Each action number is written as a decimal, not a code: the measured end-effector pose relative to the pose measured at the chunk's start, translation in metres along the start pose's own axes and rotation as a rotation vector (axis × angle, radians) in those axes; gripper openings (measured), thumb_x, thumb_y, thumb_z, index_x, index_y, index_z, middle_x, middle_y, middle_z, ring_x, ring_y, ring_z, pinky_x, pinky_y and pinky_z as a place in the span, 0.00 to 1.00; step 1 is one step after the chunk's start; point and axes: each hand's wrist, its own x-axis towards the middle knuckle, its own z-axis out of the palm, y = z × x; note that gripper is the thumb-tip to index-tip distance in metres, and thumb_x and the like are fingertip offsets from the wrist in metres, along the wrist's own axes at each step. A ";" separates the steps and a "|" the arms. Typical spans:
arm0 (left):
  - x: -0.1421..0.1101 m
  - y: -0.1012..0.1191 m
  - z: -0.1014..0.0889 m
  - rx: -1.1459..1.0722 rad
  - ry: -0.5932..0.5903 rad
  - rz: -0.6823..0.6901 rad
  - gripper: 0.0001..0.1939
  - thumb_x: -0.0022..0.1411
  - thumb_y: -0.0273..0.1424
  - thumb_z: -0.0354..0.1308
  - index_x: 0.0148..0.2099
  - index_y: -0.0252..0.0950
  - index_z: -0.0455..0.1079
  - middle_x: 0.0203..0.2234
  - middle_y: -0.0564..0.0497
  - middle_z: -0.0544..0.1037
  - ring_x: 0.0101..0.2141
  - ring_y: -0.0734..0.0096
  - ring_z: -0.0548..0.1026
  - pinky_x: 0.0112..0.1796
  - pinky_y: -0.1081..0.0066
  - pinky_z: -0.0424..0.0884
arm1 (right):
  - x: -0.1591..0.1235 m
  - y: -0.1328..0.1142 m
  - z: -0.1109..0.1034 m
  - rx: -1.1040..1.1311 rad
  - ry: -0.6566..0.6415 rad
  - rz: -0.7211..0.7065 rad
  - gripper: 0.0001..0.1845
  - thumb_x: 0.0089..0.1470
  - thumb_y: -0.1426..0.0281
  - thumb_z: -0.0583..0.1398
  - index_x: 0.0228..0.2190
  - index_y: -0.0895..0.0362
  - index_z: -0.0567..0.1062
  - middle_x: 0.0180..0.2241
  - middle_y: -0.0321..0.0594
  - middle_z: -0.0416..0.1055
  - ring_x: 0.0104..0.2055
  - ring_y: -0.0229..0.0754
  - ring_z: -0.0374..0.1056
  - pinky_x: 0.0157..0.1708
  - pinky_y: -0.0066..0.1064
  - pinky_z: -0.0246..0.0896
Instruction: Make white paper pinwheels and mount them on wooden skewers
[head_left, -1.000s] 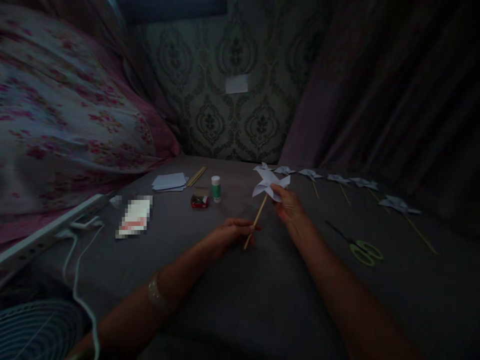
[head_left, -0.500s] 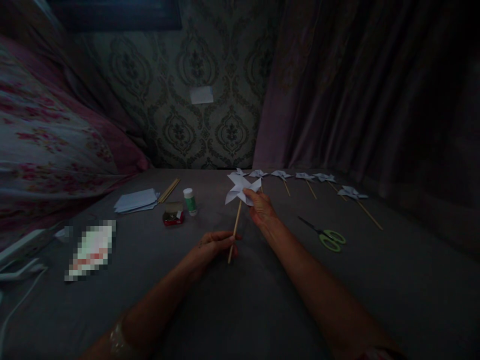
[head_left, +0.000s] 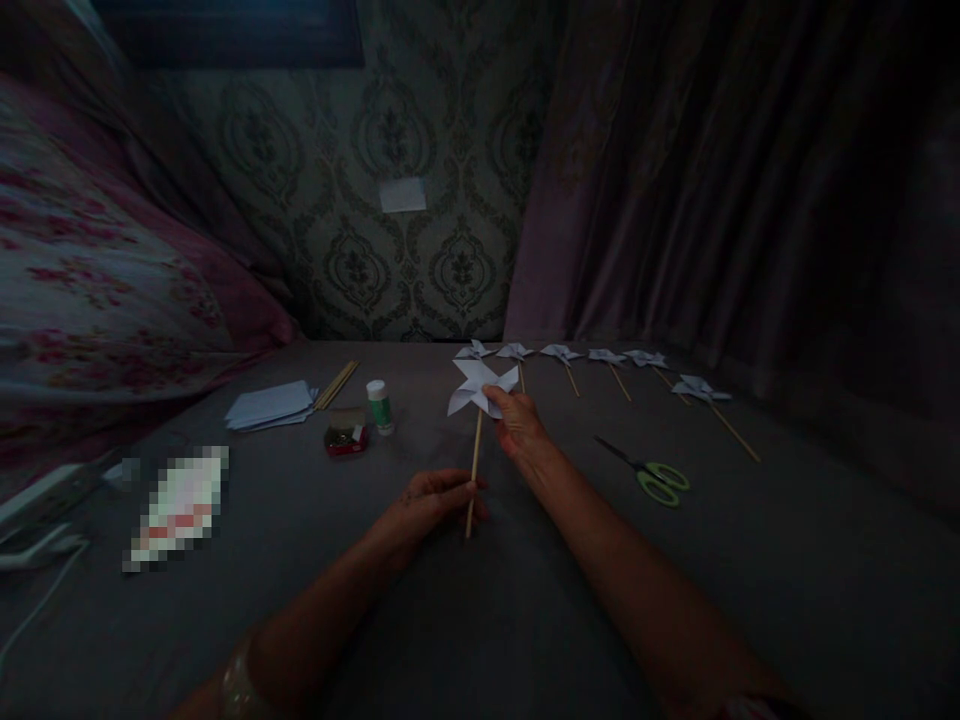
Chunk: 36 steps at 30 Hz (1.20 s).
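Observation:
A white paper pinwheel [head_left: 472,385] on a thin wooden stick [head_left: 476,445] is held up in front of me, nearly upright. My left hand [head_left: 442,497] pinches the stick near its lower end, which pokes out below the fingers. At the pinwheel's centre and right side, my right hand [head_left: 517,415] grips the folded paper between thumb and fingers. The fingers behind the paper are hidden. Farther back, several finished-looking paper pinwheels [head_left: 560,354] on sticks lie in a row reaching to the right.
Green-handled scissors [head_left: 654,482] lie right of my arms. To the left are a glue stick [head_left: 380,408], a small red box of metal bits [head_left: 346,438], wooden sticks [head_left: 337,385], stacked white paper [head_left: 271,406], a blurred packet [head_left: 182,507] and a power strip [head_left: 46,500] with a cable.
The pinwheel and both hands sit slightly lower in view. The stick's lower end has swung a little to the right, so it stands more upright. Both grips stay closed.

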 end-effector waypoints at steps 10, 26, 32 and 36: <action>0.002 0.007 -0.001 0.032 0.125 0.093 0.19 0.48 0.35 0.66 0.42 0.32 0.72 0.25 0.47 0.78 0.26 0.72 0.73 0.30 0.73 0.66 | -0.007 0.000 -0.001 -0.041 -0.036 0.056 0.03 0.36 0.77 0.63 0.19 0.59 0.74 0.18 0.32 0.73 0.21 0.33 0.67 0.26 0.24 0.60; -0.001 0.008 -0.001 -0.127 0.027 0.142 0.19 0.48 0.35 0.67 0.43 0.32 0.72 0.29 0.46 0.79 0.27 0.72 0.74 0.32 0.71 0.67 | -0.038 -0.042 -0.008 -0.236 -0.120 0.026 0.18 0.44 0.54 0.62 0.28 0.56 0.76 0.29 0.35 0.75 0.26 0.33 0.66 0.23 0.25 0.51; -0.004 0.005 0.005 -0.082 -0.011 0.178 0.21 0.48 0.37 0.66 0.44 0.32 0.72 0.30 0.46 0.79 0.29 0.70 0.75 0.32 0.71 0.67 | -0.065 -0.046 -0.022 -0.711 0.056 -0.732 0.14 0.47 0.60 0.61 0.31 0.57 0.73 0.33 0.40 0.72 0.35 0.41 0.66 0.37 0.34 0.58; -0.004 0.002 0.006 -0.094 -0.035 0.190 0.21 0.47 0.36 0.67 0.44 0.32 0.72 0.30 0.46 0.79 0.29 0.70 0.75 0.32 0.70 0.67 | -0.082 -0.045 -0.017 -1.065 0.010 -1.078 0.11 0.50 0.64 0.61 0.34 0.56 0.72 0.35 0.41 0.70 0.40 0.43 0.65 0.43 0.38 0.56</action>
